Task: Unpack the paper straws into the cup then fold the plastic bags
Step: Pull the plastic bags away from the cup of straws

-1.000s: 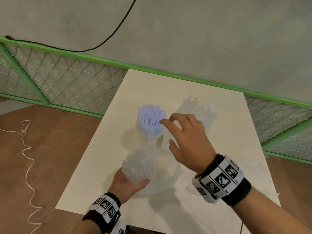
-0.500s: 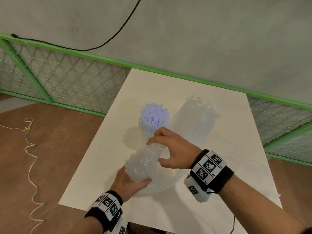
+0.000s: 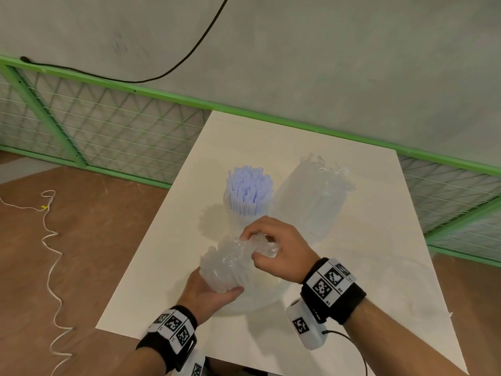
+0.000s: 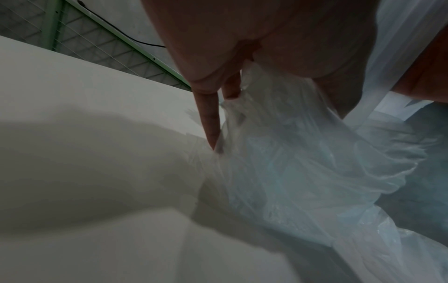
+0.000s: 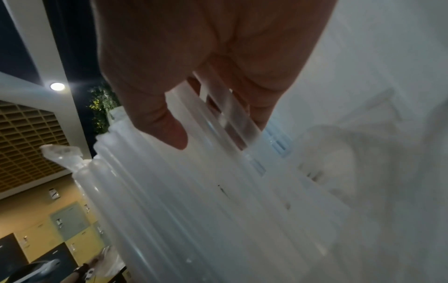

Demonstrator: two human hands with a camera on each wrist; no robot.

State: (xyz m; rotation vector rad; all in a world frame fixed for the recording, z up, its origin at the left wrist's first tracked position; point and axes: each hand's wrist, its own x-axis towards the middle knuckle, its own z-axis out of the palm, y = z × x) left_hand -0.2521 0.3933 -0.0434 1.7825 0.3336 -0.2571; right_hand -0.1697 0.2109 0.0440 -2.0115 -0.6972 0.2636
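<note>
A clear cup (image 3: 245, 218) stands mid-table, packed with upright pale blue and white straws (image 3: 249, 189). In front of it my left hand (image 3: 210, 293) grips the lower part of a bundle of wrapped straws (image 3: 225, 263) inside a clear plastic bag (image 4: 303, 172). My right hand (image 3: 273, 248) pinches the top of that bundle, fingers curled round several straw ends (image 5: 225, 114). A second clear bag of straws (image 3: 314, 196) lies to the right of the cup.
The white table (image 3: 366, 267) ends close to the left of my left hand and near my wrists. A green mesh fence (image 3: 108, 126) runs behind it. A white cord (image 3: 50, 240) trails over the brown floor at left.
My right hand came down from the cup's straws to the top of the bundle and took hold of its straw ends. The left hand kept its grip on the bundle.
</note>
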